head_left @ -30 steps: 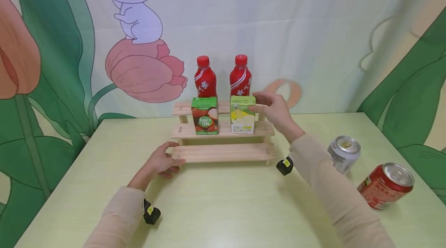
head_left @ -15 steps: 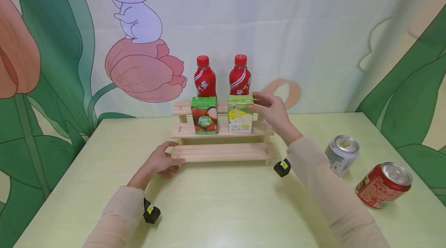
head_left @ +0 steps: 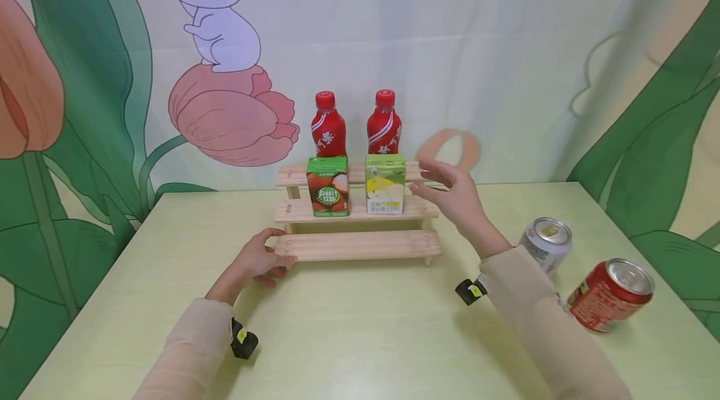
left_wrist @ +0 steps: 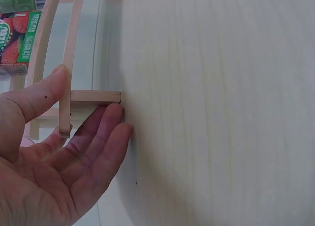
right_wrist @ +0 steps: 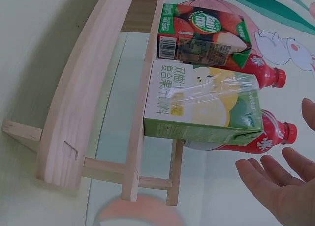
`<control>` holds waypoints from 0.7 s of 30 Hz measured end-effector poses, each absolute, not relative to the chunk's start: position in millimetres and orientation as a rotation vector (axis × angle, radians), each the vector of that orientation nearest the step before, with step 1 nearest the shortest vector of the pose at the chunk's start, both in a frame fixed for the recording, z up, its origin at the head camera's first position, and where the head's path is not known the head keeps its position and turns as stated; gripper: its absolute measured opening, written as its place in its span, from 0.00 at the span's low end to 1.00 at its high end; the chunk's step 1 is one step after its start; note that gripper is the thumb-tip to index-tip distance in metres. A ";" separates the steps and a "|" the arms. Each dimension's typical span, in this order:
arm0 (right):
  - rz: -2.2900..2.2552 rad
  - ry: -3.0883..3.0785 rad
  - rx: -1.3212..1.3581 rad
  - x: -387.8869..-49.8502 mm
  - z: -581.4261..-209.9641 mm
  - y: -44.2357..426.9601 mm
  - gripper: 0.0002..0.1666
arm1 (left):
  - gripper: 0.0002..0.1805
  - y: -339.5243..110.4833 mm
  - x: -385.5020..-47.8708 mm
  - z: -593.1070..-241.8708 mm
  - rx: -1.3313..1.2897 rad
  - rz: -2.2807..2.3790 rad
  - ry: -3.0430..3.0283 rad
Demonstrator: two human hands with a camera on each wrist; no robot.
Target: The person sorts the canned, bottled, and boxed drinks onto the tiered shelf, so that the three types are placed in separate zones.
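Observation:
A three-tier wooden shelf [head_left: 360,245] stands on the table. My left hand [head_left: 260,260] holds the left end of its lowest board, the thumb on the board and the other fingers around the leg in the left wrist view. On the middle tier are a green-and-yellow juice box [head_left: 385,186] and, to its left, a green-and-red juice box [head_left: 328,187], both upright. To the right of the yellow one, my right hand [head_left: 458,200] is apart from it with fingers spread and nothing in them. Two red bottles [head_left: 329,128] stand behind the boxes; their lower parts are hidden.
Right of the shelf stand a silver can [head_left: 547,242] and, nearer, a red can [head_left: 612,295], both close to my right forearm. A printed curtain [head_left: 506,44] hangs behind the table [head_left: 360,331].
My right hand has let go of the yellow juice box and drawn away to the right. That box has shifted slightly left on its tier. The left hand stays on the shelf.

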State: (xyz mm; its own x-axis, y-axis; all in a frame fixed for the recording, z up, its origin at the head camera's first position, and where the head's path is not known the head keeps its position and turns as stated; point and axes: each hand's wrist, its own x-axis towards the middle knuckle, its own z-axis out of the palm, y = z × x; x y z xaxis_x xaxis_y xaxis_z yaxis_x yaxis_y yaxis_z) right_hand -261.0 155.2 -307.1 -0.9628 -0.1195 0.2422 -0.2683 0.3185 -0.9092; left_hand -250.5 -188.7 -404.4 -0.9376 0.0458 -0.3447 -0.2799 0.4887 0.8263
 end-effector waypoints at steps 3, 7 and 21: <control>1.728 -2.431 0.374 -253.8 -306.4 158.2 0.31 | 0.35 -188.1 -250.9 -404.3 -0.202 1.425 2.418; 1.717 -2.434 0.363 -244.2 -305.2 162.0 0.30 | 0.34 -186.9 -251.2 -404.1 -0.200 1.419 2.420; 1.694 -2.417 0.362 -216.5 -310.7 175.6 0.29 | 0.35 -187.5 -250.0 -402.6 -0.203 1.421 2.410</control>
